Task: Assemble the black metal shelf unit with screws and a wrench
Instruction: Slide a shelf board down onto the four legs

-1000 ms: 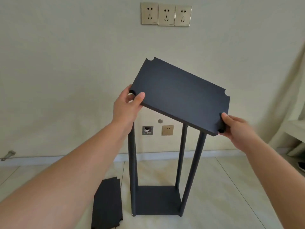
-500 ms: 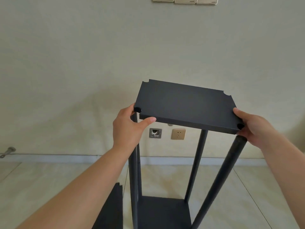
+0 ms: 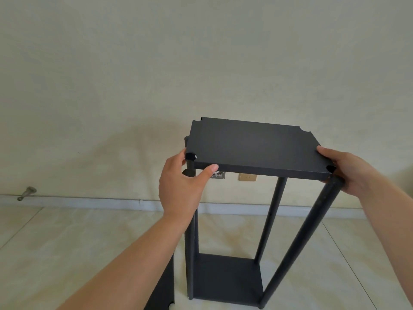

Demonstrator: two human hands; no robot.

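A black shelf board (image 3: 252, 146) with notched corners lies nearly level at the tops of the black upright poles (image 3: 297, 240). My left hand (image 3: 181, 186) grips its near left corner, thumb on the front edge, fingers behind the left pole. My right hand (image 3: 348, 171) holds the near right corner, thumb on top, at the top of the right front pole. The poles rise from a black bottom shelf (image 3: 225, 278) on the floor. No screws or wrench are visible.
Another black board (image 3: 164, 291) lies on the tiled floor left of the frame, partly behind my left forearm. A cream wall with low sockets (image 3: 247, 176) stands close behind. A metal door stop (image 3: 26, 193) sticks out at the skirting, far left.
The board came down from a steep tilt to almost level over the pole tops. Both hands kept their hold on its near corners and moved down with it.
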